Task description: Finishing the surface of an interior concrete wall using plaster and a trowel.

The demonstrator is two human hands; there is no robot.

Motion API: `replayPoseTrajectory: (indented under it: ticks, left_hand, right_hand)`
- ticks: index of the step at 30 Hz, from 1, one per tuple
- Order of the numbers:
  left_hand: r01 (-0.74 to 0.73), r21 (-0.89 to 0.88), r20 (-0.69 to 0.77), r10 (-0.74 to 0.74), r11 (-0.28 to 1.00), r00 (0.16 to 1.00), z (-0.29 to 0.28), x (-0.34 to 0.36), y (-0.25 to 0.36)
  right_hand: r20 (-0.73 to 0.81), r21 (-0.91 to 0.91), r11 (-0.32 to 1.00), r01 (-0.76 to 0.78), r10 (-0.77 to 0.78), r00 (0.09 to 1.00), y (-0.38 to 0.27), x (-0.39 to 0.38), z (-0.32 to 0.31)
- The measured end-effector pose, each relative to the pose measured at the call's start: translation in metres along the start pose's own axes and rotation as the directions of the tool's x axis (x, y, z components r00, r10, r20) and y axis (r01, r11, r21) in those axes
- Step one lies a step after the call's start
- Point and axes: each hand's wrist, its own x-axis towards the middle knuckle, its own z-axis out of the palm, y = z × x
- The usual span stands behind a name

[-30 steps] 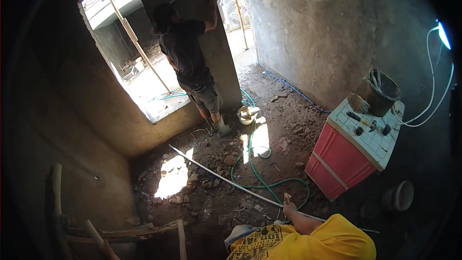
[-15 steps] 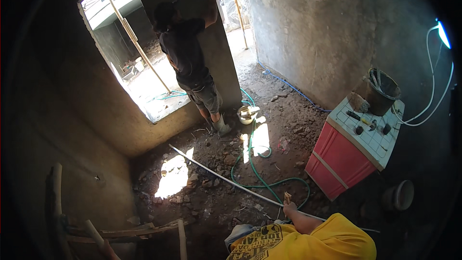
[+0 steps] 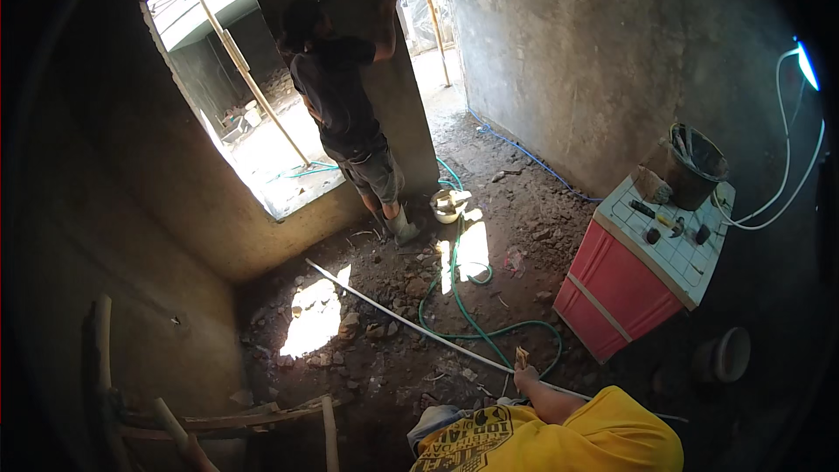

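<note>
At the bottom of the picture, my right forearm comes out of a yellow sleeve (image 3: 625,428) and reaches leftward. My right hand (image 3: 527,378) is closed around a small tan-brown piece (image 3: 522,357), which sticks up above the fingers; its kind is too small to make out. A long pale pole (image 3: 411,323) slants across the rubble floor and passes by this hand. Close by, a green hose (image 3: 524,326) lies in loops. My left hand is out of sight.
A co-worker (image 3: 336,96) in dark clothes faces the wall by the doorway, one arm raised. A pale bowl (image 3: 449,206) sits behind them. To the right, a pink-sided tiled block (image 3: 616,284) bears a bucket (image 3: 696,166) and tools. Wooden poles (image 3: 332,433) stand lower left.
The co-worker's raised hand has come down slightly along the wall edge. My right hand and the piece in it have stayed nearly in place.
</note>
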Motion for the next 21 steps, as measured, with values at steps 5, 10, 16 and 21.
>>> replayPoseTrajectory:
  ticks: [5,10,16,21]
  left_hand:
    - [0.001,0.013,-0.004,-0.001,1.000,1.000,0.001,0.000,-0.001]
    - [0.003,0.024,-0.006,-0.003,1.000,1.000,0.001,0.002,-0.002]
    - [0.004,0.023,-0.008,-0.004,1.000,1.000,0.002,0.004,-0.003]
    - [0.001,0.019,-0.009,-0.001,1.000,1.000,0.005,0.005,-0.003]
  right_hand:
    - [0.012,0.010,0.999,-0.034,0.033,0.999,-0.007,-0.009,-0.005]
    - [0.038,0.023,0.999,-0.031,0.031,0.999,-0.017,-0.026,-0.014]
    - [0.039,0.005,0.999,-0.040,0.040,0.998,-0.017,-0.025,-0.014]
    - [0.033,0.012,0.999,-0.041,0.041,0.999,-0.004,-0.006,-0.005]
